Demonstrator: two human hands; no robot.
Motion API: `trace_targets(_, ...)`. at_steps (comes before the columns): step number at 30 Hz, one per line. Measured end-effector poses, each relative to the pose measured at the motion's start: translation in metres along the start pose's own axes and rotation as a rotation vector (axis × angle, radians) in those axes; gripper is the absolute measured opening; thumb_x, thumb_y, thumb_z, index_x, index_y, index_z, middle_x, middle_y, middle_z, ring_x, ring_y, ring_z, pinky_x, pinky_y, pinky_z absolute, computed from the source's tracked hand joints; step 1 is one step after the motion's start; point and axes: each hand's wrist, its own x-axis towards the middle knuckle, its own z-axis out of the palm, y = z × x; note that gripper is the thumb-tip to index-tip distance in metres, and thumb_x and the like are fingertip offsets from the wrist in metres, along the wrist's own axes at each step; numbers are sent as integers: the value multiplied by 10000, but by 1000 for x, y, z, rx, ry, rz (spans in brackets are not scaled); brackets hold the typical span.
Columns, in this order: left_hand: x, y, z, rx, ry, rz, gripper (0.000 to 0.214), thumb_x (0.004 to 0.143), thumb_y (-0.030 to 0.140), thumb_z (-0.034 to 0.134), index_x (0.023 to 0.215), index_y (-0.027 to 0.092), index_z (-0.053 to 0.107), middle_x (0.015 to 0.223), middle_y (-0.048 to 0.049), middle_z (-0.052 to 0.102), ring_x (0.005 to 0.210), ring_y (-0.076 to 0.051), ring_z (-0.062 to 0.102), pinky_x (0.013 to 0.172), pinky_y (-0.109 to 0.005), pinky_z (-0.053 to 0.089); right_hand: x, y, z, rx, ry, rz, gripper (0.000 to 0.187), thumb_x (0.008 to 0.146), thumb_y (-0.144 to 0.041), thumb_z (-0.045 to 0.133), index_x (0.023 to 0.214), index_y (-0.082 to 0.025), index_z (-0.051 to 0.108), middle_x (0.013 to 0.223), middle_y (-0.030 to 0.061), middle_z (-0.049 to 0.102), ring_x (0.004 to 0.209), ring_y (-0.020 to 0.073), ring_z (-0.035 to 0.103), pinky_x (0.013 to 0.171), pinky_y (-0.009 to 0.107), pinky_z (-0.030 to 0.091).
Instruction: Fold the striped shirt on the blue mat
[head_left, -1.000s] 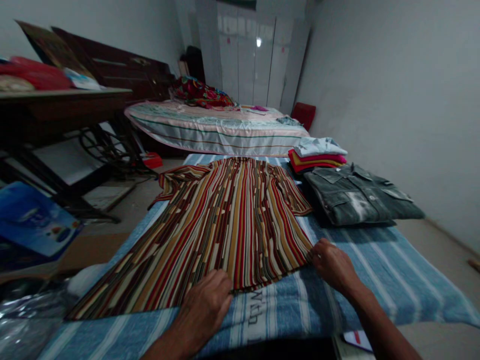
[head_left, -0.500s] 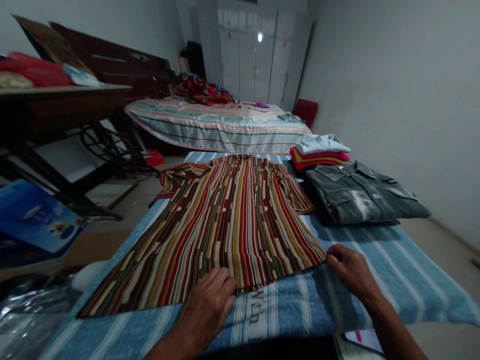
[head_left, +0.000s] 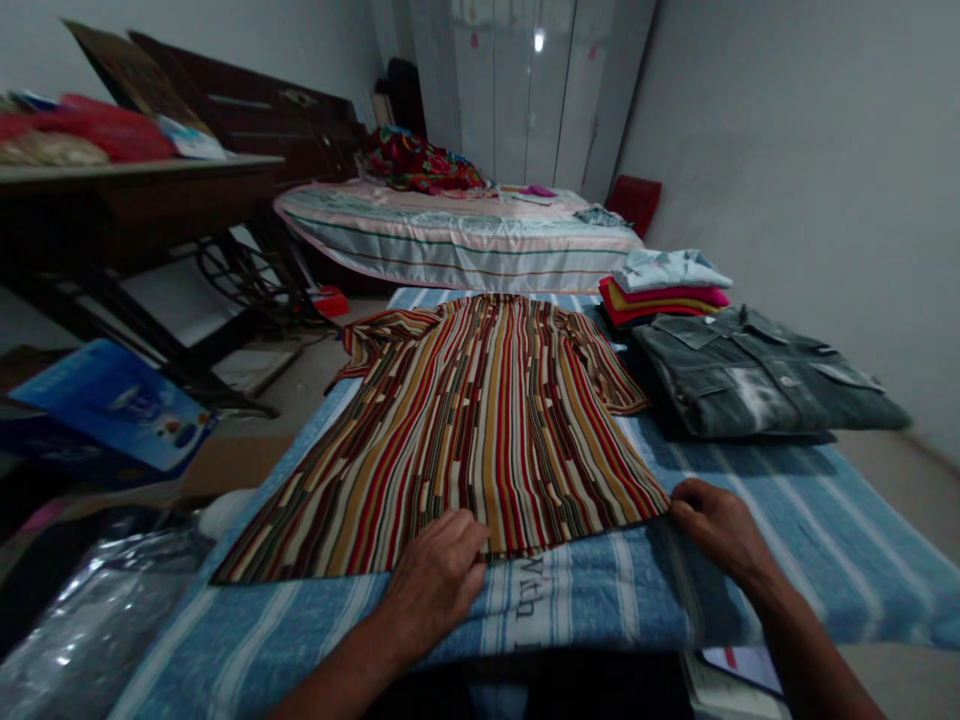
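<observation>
A short-sleeved striped shirt (head_left: 480,430) in brown, red, tan and cream lies spread flat, its collar at the far end and its hem towards me. At the middle of the hem, my left hand (head_left: 442,560) is closed with its fingers bent over the fabric edge; the fingertips are partly hidden. My right hand (head_left: 716,520) pinches the hem's right corner between thumb and fingers. Under the shirt is a blue-and-white striped cloth (head_left: 750,590) with printed letters near the front edge.
To the right lie a folded grey-green denim jacket (head_left: 757,375) and a stack of folded clothes (head_left: 667,290). A bed (head_left: 465,240) stands behind, a sewing-machine table (head_left: 142,170) at left. A blue box (head_left: 142,405) and clear plastic (head_left: 97,600) are on the left floor.
The view has shifted slightly, so the shirt and clothes appear further right and higher. Both hands keep their places on the hem, and the shirt's spread looks much the same.
</observation>
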Motion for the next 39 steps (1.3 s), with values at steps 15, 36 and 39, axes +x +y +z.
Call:
trace_targets(15,4,-3,-6,-65,-14,5,138,777,95,428,760,186,531,804,-21,527,804,-174,498,715,-302,403,17,-23,13,-39,-73,68,169,739,-302,528,788,-195,649,655,23,632,612,167,574,536,251,346)
trace_targets(36,1,-1,-12,68,-152,111,241,657,8,483,778,205,415,847,-12,514,796,-182,470,708,-311,395,-27,4,8,636,-232,301,334,626,-512,603,699,-202,500,474,-56,513,353,86,425,368,200,288)
trace_targets(39,0,2,-10,70,-143,106,250,644,11,500,775,204,409,871,-19,513,814,-185,469,720,-315,403,-26,10,13,578,-253,339,345,576,-532,591,678,-216,497,432,-63,474,333,94,400,356,210,270)
